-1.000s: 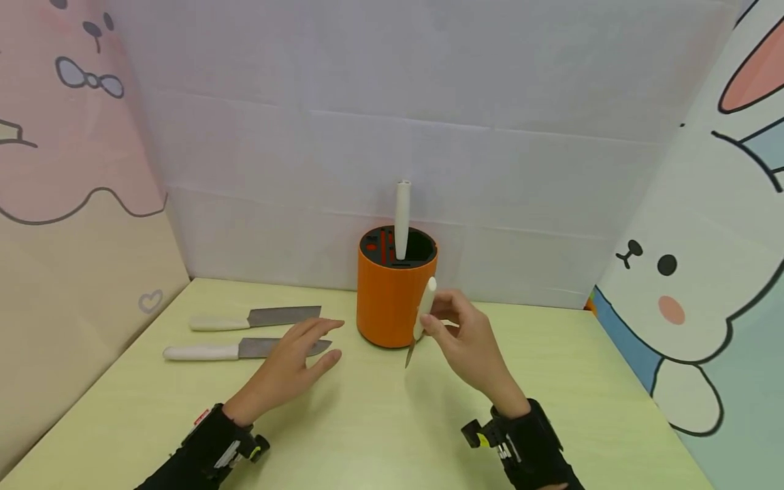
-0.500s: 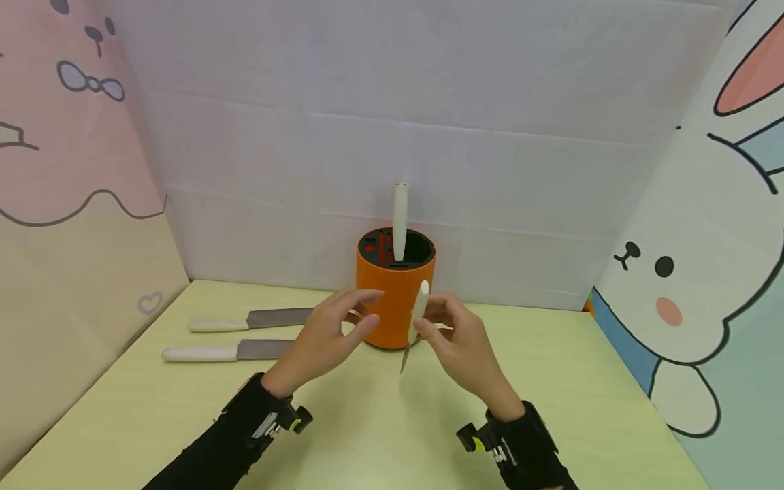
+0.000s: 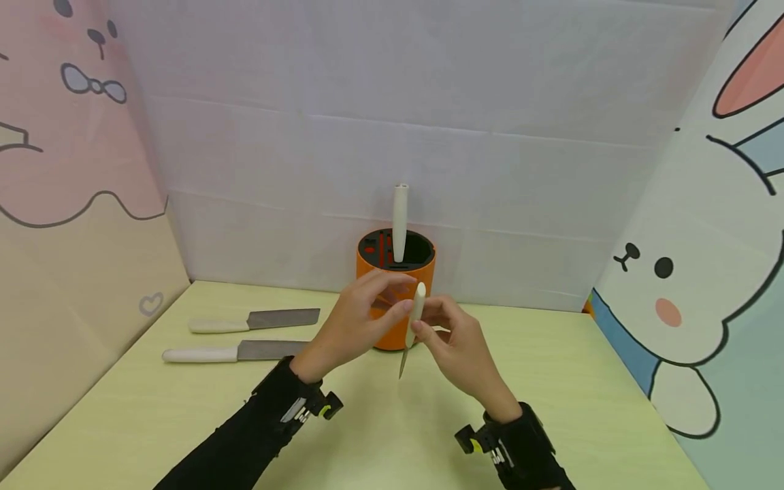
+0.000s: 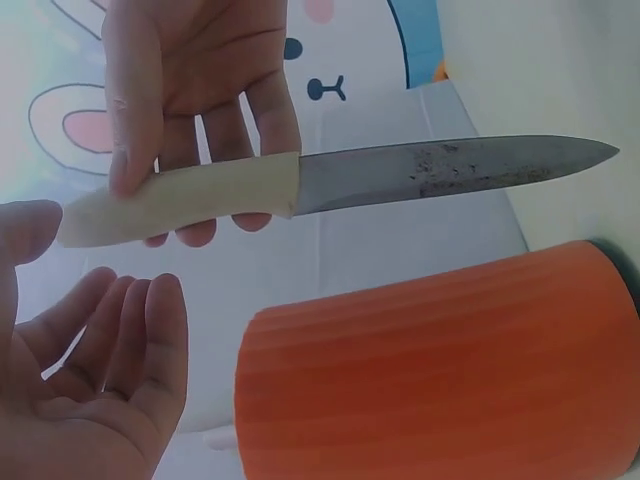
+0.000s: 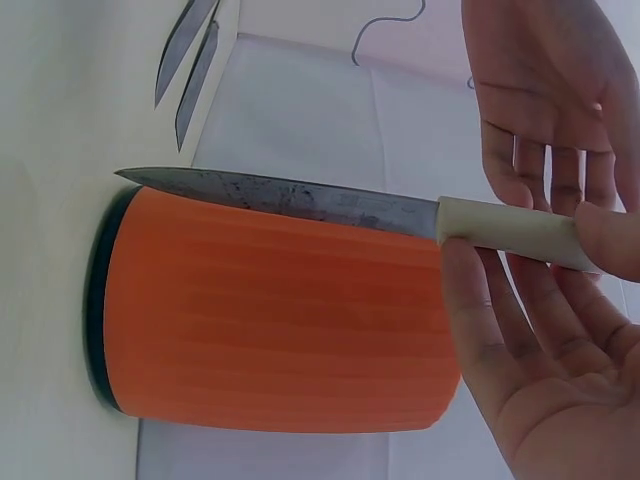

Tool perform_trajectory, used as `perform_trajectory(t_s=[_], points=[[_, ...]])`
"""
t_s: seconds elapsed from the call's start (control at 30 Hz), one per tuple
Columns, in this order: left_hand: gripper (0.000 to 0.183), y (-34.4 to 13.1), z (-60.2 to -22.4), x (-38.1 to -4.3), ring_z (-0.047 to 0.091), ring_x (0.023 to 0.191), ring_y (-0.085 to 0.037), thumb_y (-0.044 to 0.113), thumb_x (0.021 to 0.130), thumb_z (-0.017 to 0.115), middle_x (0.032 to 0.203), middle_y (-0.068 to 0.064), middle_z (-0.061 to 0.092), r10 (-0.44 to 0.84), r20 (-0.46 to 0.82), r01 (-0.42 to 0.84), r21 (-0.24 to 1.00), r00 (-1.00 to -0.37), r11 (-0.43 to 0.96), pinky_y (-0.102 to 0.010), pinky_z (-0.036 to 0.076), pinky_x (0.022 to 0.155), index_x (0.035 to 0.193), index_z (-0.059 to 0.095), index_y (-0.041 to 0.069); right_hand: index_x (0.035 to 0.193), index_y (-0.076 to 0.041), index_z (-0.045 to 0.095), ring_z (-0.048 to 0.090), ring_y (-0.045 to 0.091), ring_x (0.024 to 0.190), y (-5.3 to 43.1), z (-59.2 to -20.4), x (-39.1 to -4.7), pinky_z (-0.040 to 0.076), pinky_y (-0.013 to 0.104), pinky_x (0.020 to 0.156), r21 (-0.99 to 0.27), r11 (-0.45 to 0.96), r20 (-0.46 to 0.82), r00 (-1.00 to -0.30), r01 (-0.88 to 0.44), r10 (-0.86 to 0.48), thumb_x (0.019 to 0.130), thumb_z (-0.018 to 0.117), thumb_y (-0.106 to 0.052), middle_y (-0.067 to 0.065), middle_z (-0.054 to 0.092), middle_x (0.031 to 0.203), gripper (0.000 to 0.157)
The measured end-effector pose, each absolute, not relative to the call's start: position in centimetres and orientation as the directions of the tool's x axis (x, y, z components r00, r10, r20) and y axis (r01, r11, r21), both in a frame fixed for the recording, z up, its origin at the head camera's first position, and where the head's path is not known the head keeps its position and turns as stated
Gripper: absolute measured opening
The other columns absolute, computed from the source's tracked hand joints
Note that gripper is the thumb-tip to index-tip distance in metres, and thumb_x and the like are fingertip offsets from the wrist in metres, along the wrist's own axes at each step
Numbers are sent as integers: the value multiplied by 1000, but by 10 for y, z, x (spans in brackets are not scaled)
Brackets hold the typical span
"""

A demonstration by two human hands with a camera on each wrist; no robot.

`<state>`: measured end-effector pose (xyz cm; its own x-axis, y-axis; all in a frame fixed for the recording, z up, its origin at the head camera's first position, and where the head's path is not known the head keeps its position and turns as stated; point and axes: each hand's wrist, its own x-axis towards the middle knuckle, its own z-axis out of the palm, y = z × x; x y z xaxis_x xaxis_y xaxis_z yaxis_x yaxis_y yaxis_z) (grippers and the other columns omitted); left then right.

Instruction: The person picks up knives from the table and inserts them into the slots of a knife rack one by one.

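Observation:
My right hand [image 3: 458, 350] pinches the pale handle of a knife [image 4: 380, 180], thumb on one side and fingers on the other. Its blade, spotted with dark marks, points down in the head view, clear of the table. My left hand [image 3: 358, 316] reaches in from the other side with fingers relaxed and parted. In the left wrist view its thumb comes close to the handle's end, with a gap before the fingers. Behind both hands stands an orange round knife block [image 5: 280, 310]. A second white-handled knife [image 3: 400, 224] stands upright in its slotted black top.
Two more white-handled knives lie on the table to the left: a square-tipped knife [image 3: 220, 325] at the back and a longer knife [image 3: 202, 354] in front, its tip hidden by my left arm. A white wall sheet [image 3: 294, 170] rises behind the knife block.
My left hand has moved right, from over the lying knives to beside the held knife. My right hand, still holding that knife, has shifted slightly left.

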<state>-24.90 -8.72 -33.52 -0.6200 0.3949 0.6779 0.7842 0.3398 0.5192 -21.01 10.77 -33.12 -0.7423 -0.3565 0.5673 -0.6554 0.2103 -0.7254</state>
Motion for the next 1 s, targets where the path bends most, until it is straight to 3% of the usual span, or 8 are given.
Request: perform_trajectory(t_s=[0.3,0.77,1.0], points=[[23,-76,-330,-246,56,87,-4,34,95,62,103,10,56,394,683,789,527,-615,316,-25,53,76,114,61,22,112,-2,55,63,28,87,106,-329,-207,57,31,69,-715,227,574,-741,-661,-350,92,61,-1,12,62,100,21],[22,-75,-327,-241,57,92,-6,30,96,60,105,7,58,401,697,804,504,-595,316,-26,53,78,114,60,18,111,-3,55,63,26,87,105,-330,-208,57,31,69,-710,227,580,-736,-667,-348,91,62,0,11,63,100,21],[24,-80,-324,-242,55,97,-7,28,96,60,106,7,58,401,700,806,490,-591,332,-25,52,80,118,60,18,118,-5,55,63,26,92,109,-329,-208,56,32,74,-720,229,551,-740,-655,-386,89,65,0,12,64,103,31]])
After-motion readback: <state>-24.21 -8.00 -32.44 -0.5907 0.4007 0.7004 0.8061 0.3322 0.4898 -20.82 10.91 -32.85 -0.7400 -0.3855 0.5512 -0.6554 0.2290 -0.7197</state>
